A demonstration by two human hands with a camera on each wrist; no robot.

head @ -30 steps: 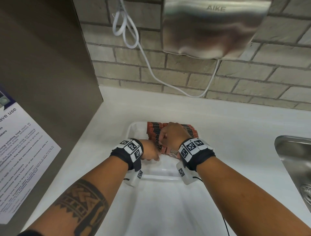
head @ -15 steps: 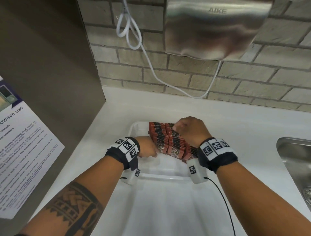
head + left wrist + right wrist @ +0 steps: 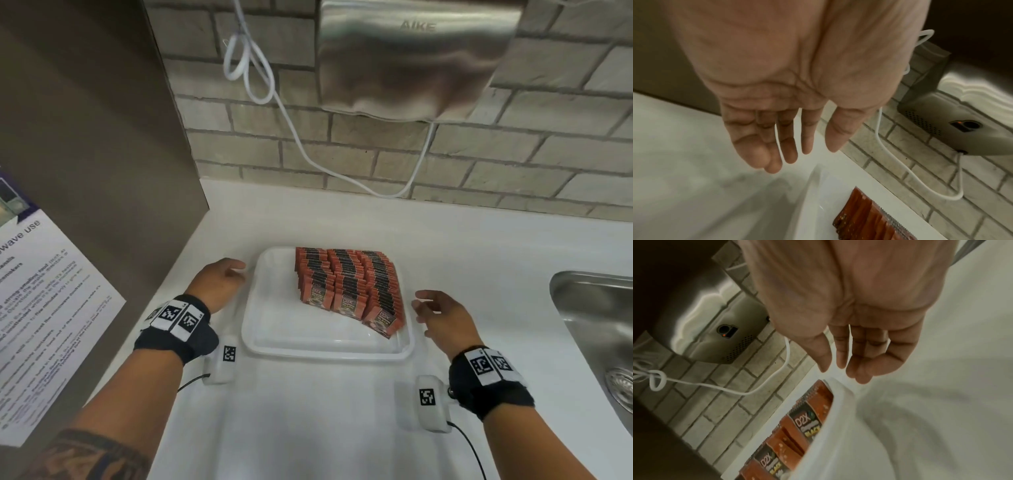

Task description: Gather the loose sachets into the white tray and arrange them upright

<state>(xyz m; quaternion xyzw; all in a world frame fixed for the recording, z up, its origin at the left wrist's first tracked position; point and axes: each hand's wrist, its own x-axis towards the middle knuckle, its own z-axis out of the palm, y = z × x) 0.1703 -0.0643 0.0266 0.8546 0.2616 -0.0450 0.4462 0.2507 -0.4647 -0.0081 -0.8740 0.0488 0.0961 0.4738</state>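
Head view: both hands hovering empty, fingers relaxed, flanking white tray (image 3: 327, 353) on desk (image 3: 308, 428). Left hand (image 3: 219, 282) lying just beside tray's left rim, right hand (image 3: 442, 315) just beside right rim, about equally near. Sachets (image 3: 347, 286) standing in three rows inside tray, rows running front-to-back, leaning slightly; right row sitting closest to right hand. No loose sachets showing; task looking nearly done.

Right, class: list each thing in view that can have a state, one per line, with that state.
Sachets: in three rows in the tray, leaning back, not lying flat.
White tray: on the counter, near part bare.
Left hand: open, beside the tray's left rim, holding nothing.
Right hand: open, beside the right rim, holding nothing.
Hand dryer: wall-mounted, cord attached.
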